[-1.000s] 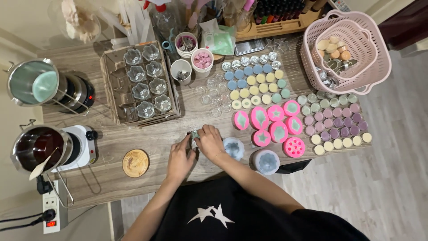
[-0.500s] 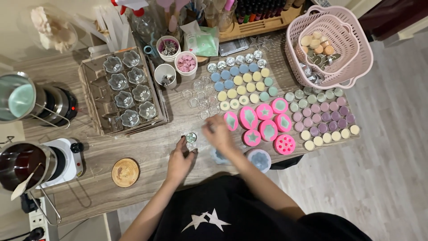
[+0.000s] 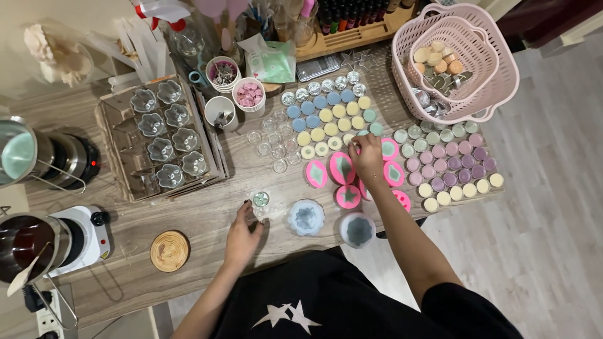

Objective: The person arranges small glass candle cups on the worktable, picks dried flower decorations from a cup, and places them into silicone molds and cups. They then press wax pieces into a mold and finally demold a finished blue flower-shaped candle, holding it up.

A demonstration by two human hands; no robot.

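Small glass cup (image 3: 260,199) just beyond left hand (image 3: 244,233) fingertips

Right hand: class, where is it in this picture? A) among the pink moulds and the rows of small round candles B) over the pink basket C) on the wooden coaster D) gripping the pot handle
A: the right hand reaches over the pink moulds beside the rows of small candles, far from the basket, coaster and pot.
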